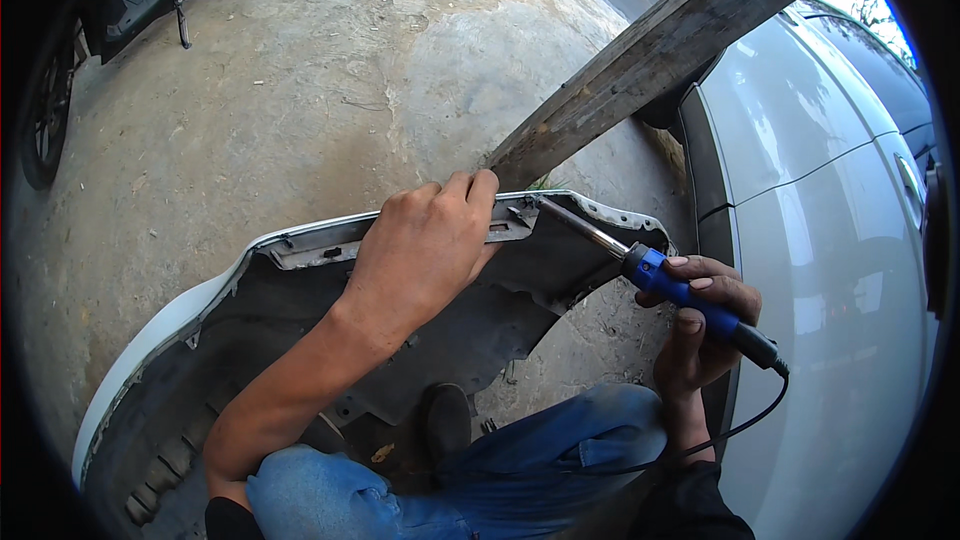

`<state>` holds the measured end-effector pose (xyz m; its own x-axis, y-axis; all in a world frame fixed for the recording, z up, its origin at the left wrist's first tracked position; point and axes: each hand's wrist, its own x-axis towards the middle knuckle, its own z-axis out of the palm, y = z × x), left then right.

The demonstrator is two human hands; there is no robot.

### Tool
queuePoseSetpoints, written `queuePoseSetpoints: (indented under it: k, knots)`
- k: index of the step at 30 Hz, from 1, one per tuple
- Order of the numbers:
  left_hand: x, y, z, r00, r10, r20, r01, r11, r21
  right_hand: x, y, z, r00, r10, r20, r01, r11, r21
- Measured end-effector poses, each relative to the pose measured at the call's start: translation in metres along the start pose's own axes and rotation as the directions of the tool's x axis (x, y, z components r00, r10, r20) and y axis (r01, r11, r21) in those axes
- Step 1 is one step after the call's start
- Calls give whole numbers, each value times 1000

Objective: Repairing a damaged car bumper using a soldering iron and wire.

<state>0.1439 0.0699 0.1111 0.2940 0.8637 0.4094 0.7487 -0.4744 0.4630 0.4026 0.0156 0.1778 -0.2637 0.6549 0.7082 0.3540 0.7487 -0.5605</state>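
In front of my knees stands a white car bumper (160, 325), its dark inner side turned toward me. My left hand (430, 235) is closed over the upper edge, fingers wrapped round the rim beside a grey plastic strip (325, 252). A blue soldering iron (690, 300) with a metal shaft is gripped in my right hand (705, 315). Its tip meets, or nearly meets, the bumper's inner edge just right of my left hand. A black cord (745, 428) trails from the handle down across my leg.
At the right stands a white car (800, 230) close to my right arm. A wooden post (650, 65) slants up behind the bumper. Far left, a motorbike (110, 15) rests on the rough concrete floor (320, 70). My jeans and a dark shoe (447, 420) show below.
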Motion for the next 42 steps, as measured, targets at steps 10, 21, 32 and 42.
queuePoseSetpoints:
  k: [10, 21, 32, 42]
  knots:
    - [-1, -1, 0, 1000, 3, 11, -3, 1000, -1, 0, 2, 2, 1000, -7, -2, 7, 1000, -22]
    - [-1, 0, 0, 1000, -5, 9, 5, 1000, -6, 1, 2, 0, 1000, -19, 20, 20, 999, -48]
    - [-1, 1, 0, 1000, -9, 8, 9, 1000, -5, -1, 2, 2, 1000, 11, 1, -11, 1000, -23]
    - [0, 0, 1, 1000, -10, 25, 9, 1000, 10, 0, 1, 1, 1000, 10, 12, -10, 1000, -30]
